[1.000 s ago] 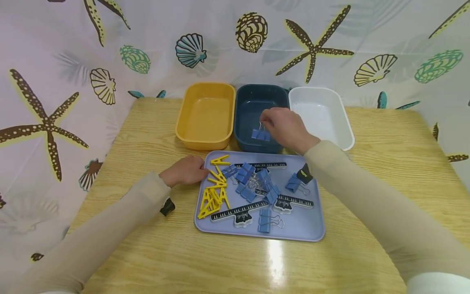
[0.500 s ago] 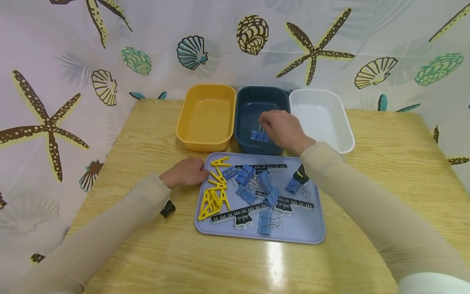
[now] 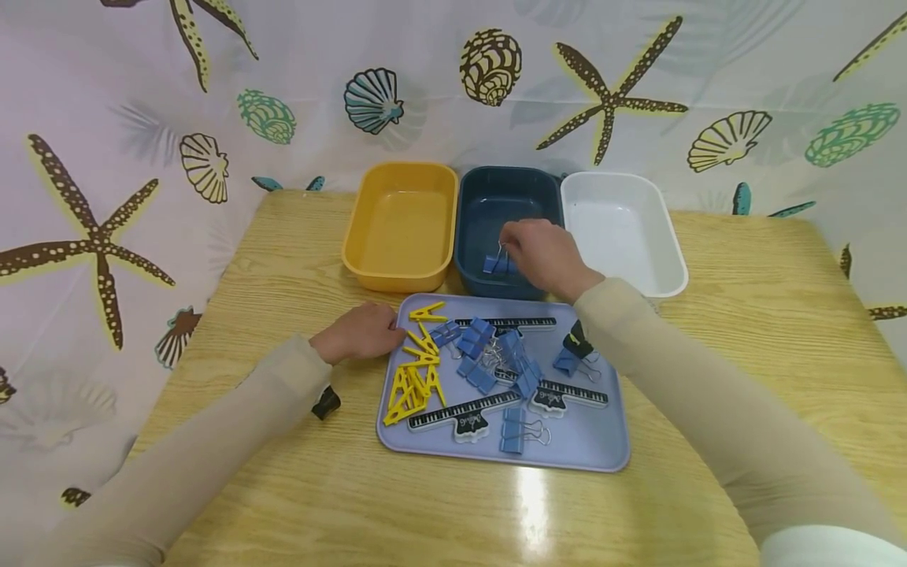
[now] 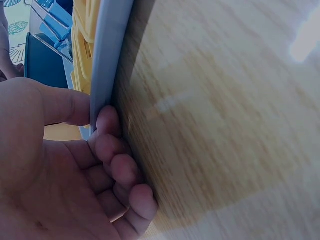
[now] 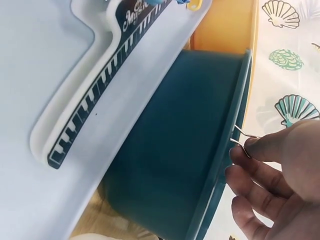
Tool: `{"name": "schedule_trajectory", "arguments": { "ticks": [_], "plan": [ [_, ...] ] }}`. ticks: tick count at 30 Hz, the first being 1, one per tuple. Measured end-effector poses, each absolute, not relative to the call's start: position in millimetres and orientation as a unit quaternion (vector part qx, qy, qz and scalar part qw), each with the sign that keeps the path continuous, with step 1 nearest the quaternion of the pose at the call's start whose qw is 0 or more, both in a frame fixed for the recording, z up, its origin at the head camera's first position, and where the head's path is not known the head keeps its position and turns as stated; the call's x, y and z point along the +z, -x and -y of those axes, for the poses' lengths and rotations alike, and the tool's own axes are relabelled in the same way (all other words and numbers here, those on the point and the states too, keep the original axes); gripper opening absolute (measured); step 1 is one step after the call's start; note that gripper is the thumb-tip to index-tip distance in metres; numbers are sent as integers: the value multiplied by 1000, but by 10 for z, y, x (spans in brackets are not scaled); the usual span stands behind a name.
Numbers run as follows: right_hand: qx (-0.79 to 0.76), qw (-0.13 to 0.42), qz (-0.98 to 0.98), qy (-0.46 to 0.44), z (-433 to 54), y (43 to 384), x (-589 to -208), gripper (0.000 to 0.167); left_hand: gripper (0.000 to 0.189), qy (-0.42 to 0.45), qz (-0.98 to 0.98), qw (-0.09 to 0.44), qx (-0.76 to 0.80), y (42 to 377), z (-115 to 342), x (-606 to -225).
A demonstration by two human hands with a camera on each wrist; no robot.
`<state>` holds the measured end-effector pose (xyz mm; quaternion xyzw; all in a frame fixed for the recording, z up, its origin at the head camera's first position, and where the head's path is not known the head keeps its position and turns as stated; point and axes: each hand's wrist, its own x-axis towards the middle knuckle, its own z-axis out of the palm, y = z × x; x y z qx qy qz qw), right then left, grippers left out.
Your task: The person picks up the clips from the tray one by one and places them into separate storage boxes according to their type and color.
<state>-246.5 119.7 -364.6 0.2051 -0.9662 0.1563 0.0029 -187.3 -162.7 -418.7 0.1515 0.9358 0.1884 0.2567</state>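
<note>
My right hand [image 3: 546, 253] pinches a blue binder clip [image 3: 499, 264] by its wire handles, the clip hanging inside the dark teal bin [image 3: 506, 183]. In the right wrist view the thumb and fingers hold the wire handles [image 5: 241, 140] at the bin's rim, and the clip's body is hidden behind the wall. My left hand [image 3: 363, 331] grips the left edge of the lavender tray [image 3: 584, 445]. The left wrist view has its thumb over the tray rim [image 4: 107, 55] and its curled fingers against the outside. On the tray lie several blue binder clips [image 3: 476, 337], yellow clothespins [image 3: 405, 398] and piano-keyboard clips [image 3: 464, 413].
A yellow bin [image 3: 400, 236] stands left of the teal one and a white bin [image 3: 623, 228] right of it, side by side behind the tray. All are on a wooden table [image 3: 298, 472]. A patterned cloth [image 3: 425, 79] hangs close behind the bins.
My right hand has come down slightly with the binder clip, which sits a little lower in the teal bin. The left hand keeps its place at the tray; the head view has shifted slightly.
</note>
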Motion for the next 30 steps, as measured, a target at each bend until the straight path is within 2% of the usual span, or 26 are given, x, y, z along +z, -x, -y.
{"name": "schedule_trajectory", "arguments": {
  "ticks": [30],
  "plan": [
    [131, -21, 969, -206, -1080, 2512, -3770, 22, 33, -153, -939, 250, 182, 1875, 1652, -4201]
  ]
}}
